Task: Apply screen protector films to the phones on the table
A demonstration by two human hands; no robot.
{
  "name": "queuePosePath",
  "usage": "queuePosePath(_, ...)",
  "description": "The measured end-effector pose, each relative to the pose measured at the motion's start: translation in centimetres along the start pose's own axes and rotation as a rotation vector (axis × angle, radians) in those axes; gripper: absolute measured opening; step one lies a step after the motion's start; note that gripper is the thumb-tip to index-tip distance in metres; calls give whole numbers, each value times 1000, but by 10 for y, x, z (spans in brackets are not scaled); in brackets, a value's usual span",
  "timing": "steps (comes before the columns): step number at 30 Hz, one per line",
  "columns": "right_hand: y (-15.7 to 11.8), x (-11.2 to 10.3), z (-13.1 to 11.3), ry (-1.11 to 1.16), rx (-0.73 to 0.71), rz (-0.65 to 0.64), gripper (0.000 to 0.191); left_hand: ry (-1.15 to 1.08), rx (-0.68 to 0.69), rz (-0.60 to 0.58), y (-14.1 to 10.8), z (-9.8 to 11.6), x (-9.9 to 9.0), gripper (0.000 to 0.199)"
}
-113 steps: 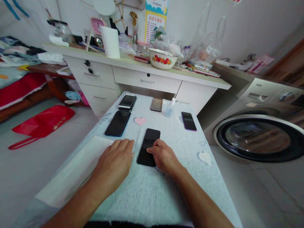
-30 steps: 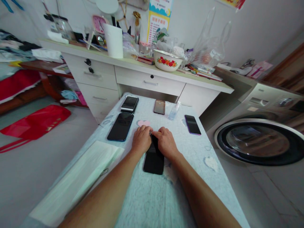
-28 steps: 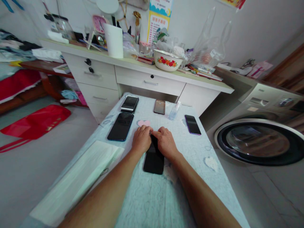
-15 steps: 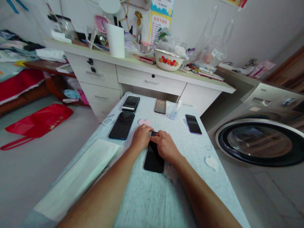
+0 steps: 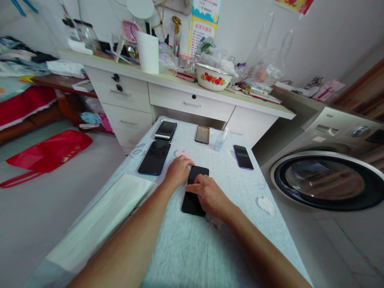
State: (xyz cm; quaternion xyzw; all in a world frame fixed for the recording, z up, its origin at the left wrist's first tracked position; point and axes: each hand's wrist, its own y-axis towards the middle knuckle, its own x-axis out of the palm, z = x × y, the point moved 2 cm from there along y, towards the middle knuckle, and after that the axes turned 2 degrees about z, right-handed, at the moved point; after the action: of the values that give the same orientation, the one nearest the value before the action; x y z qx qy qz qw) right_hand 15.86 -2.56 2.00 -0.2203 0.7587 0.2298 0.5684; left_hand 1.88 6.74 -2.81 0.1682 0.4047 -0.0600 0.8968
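Observation:
A black smartphone (image 5: 195, 200) lies flat, screen up, on the cloth-covered table (image 5: 180, 256). Its upper left edge is gripped by my left hand (image 5: 179, 170), with the fingers curled and the thumb against the phone's side. My right hand (image 5: 210, 194) rests over the phone's right edge, its index finger reaching across the dark screen to the left edge and the other fingers folded in. Part of the right edge is hidden under that hand. Beyond my left hand lies a larger dark phone (image 5: 155, 158).
Further back are stacked phones (image 5: 165, 131), a brownish phone case (image 5: 202, 135) and a clear spray bottle (image 5: 221, 140). Another phone (image 5: 243, 157) lies at the right. White sheet material (image 5: 102, 220) covers the table's left side. A desk (image 5: 192, 100) and a washing machine (image 5: 327, 168) stand around.
My right hand has slid down the phone toward me, away from my left hand, so the top of the screen now shows. The left hand stays at the upper left edge.

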Motion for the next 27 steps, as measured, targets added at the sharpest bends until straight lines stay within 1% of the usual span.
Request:
queuePosePath(2,-4,-3,-5,14,-22,-16,28,1,3,6,0,-1,0,42)
queuePosePath(5,-10,-4,-12,62,-50,-37,30,8,4,5,0,-1,1,45)
queuePosePath(8,-15,-4,-18,111,-71,-63,30,11,8,0,-1,-1,1,49)
queuePosePath(14,-24,-2,-25,182,-121,-104,29,24,-1,-6,-1,1,1,49)
queuePosePath(19,-21,-2,-19,200,-135,-115,37,29,4,-5,0,0,2,49)
queuePosePath(23,-10,-3,-7,177,-86,-74,37,30,0,-4,0,0,1,50)
queuePosePath(27,2,-1,7,88,-31,-36,38,32,-2,0,0,1,0,49)
